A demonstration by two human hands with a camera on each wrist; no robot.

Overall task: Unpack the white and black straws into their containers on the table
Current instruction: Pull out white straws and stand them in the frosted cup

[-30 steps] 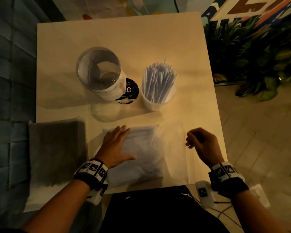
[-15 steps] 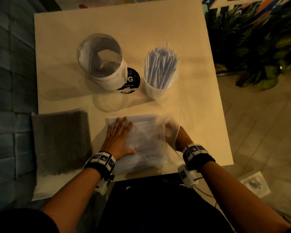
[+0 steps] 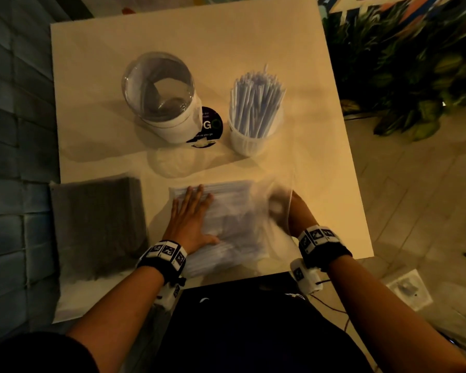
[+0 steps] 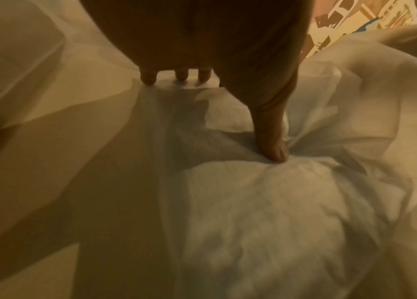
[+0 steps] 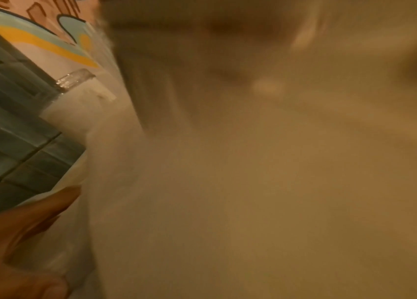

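A clear plastic bag of white straws [image 3: 226, 224] lies at the table's near edge. My left hand [image 3: 191, 214] presses flat on its left half with the fingers spread; in the left wrist view the thumb [image 4: 276, 153] dents the crumpled plastic [image 4: 266, 212]. My right hand [image 3: 280, 203] is inside the bag's open right end, blurred behind the film, so its fingers cannot be made out. A sealed pack of black straws [image 3: 97, 227] lies to the left. Farther back stand a cup filled with white straws [image 3: 256, 109] and a clear jar on a white base [image 3: 159, 95].
A black round disc with lettering [image 3: 209, 125] lies between jar and cup. The table [image 3: 172, 36] ends at a tiled wall on the left and at plants [image 3: 414, 76] on the right. The right wrist view is motion-blurred; only the jar's rim [image 5: 74, 78] shows.
My right hand moved left from the table's right side into the bag's open end. The left hand has stayed flat on the white straw pack.
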